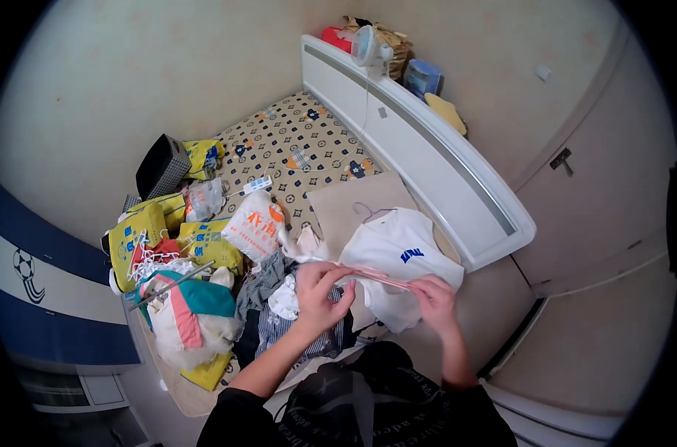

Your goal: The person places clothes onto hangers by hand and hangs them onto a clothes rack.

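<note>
A: why hold that pink strip (383,279) with both hands?
B: from my remote feed, left hand (320,299) and right hand (434,300) are pinched on it, apart; probably keeps it taut; it's up before the white blue-lettered top (398,240), laid flat, maybe against creasing

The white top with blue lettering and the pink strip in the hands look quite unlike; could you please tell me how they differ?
Colour: the white top is white with blue lettering, while the pink strip is pink, with no lettering I can make out.
Shape: the top is broad; the strip is long and narrow.
Pose: the top lies spread out, whereas the strip is held up between the left hand and right hand.
</note>
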`<state>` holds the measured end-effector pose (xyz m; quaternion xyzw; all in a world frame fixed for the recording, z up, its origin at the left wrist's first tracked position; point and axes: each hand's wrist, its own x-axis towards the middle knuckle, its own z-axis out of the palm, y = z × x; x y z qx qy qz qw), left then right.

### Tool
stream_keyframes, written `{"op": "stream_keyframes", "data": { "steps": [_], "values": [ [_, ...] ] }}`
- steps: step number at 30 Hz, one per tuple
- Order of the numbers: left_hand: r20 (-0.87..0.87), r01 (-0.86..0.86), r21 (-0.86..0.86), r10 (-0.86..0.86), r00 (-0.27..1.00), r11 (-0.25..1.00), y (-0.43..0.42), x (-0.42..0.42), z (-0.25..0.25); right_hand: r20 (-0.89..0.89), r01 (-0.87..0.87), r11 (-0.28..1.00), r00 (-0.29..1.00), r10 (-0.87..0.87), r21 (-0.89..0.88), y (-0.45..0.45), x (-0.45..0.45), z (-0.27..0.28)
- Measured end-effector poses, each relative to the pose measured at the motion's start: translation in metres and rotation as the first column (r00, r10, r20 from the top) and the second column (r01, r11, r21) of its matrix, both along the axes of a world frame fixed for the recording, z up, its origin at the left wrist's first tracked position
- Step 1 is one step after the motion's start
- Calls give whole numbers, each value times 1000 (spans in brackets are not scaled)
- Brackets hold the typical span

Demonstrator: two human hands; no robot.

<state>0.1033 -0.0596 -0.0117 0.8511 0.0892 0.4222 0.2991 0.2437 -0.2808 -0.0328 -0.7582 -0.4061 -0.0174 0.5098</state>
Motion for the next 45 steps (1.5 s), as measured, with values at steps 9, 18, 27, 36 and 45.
{"op": "stream_keyframes", "data": {
  "steps": [9, 18, 27, 36, 45],
  "values": [
    [-525, 294, -382, -467, 711, 876, -3, 20, -70, -14, -36, 962, 999, 34, -272, -48, 82, 13],
    [-707, 42, -444, -379, 597, 895, 21, 140, -249, 126, 14, 817, 990, 71, -576, 42, 247, -187],
    [-884, -363, -331, -152, 442, 871, 104, 260, -402, 135, 123, 766, 990, -48, -631, 171, 350, -354],
    [-847, -472, -439, -177, 501, 764, 108, 255, -448, -227, -71, 895, 973, -35, -440, 189, 349, -448],
    [-537, -523, -842, -120, 835, 131, 28, 30, -429, -215, -54, 933, 976, -26, -355, 143, 153, -406]
  ]
}}
